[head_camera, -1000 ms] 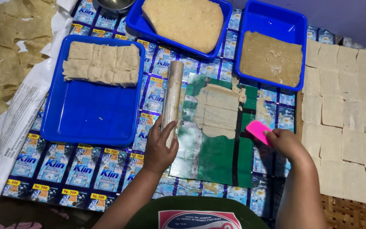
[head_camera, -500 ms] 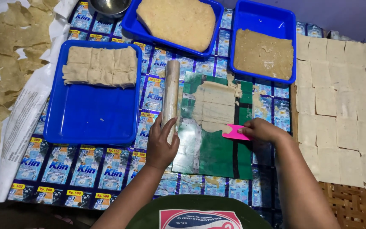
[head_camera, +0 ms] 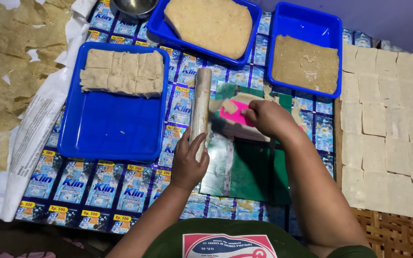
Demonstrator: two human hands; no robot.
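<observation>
pink scraper — now higher, in right hand

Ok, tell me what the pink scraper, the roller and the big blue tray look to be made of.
Pink scraper: likely plastic, judging by its bright uniform colour and thin flat blade, held in the right hand.
Roller: a pale cylinder, seemingly wrapped in clear film, since it shows glossy wrinkles; the core cannot be told. The left hand grips it.
Big blue tray: probably moulded plastic, smooth with a slight sheen and rounded rim.
</observation>
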